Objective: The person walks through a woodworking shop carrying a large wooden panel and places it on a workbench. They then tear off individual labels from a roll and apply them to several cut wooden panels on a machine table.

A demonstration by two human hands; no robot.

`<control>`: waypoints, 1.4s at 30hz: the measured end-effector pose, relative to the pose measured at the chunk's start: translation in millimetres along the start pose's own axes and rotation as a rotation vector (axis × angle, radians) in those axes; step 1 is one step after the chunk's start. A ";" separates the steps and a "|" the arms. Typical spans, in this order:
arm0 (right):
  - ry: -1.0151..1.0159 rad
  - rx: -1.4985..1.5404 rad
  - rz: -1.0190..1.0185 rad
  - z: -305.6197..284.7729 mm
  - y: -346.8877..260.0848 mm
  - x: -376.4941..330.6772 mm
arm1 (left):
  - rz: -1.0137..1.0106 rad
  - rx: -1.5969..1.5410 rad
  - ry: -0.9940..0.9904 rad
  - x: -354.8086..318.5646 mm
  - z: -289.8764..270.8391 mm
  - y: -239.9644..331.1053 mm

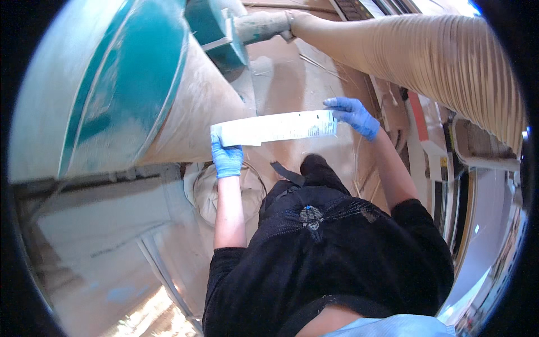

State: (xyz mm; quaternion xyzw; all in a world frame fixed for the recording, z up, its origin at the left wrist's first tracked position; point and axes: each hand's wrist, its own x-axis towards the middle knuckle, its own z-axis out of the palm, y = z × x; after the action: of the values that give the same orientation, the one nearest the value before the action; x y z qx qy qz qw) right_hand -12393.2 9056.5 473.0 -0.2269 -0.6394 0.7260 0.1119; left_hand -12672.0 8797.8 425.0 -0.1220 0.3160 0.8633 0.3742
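A long white strip with small print (281,127) is stretched out level in front of my body. Whether it is a paper label or a flat plastic sleeve, I cannot tell; its right end looks partly see-through. My left hand (227,159), in a blue glove, grips the strip's left end from below, with the fingers partly behind it. At the other end my right hand (353,116), also gloved in blue, holds the corner between thumb and fingers.
A big green-and-beige machine housing (129,84) rises on the left. A ribbed flexible hose (415,48) runs from its pipe (264,27) across the upper right. Beside my left forearm is a round beige bag or bin (216,196). Long boards (426,129) stand at the right.
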 end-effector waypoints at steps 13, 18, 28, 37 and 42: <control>0.251 -0.631 -0.182 -54.6 -0.3 83.6 | -0.224 0.304 -0.315 148.1 147.8 -57.6; 0.395 -0.310 -0.282 -52.1 -39.4 131.9 | -0.387 0.511 -0.491 152.4 217.8 -147.1; 0.565 -0.511 0.072 -107.5 -16.0 183.7 | -0.148 0.959 -0.786 212.9 281.4 -203.3; 0.563 -0.033 0.187 -116.2 -35.8 195.7 | -0.460 0.675 -0.716 318.8 368.0 -206.3; 0.737 -0.155 0.146 -111.4 -20.5 213.9 | -0.521 0.658 -0.670 372.8 383.0 -202.3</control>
State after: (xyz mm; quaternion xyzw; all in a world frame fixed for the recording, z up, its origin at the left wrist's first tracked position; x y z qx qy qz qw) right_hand -12529.7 9254.4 444.4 -0.5254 -0.5916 0.5513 0.2648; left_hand -12773.2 9359.0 461.5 0.2094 0.3925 0.5889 0.6748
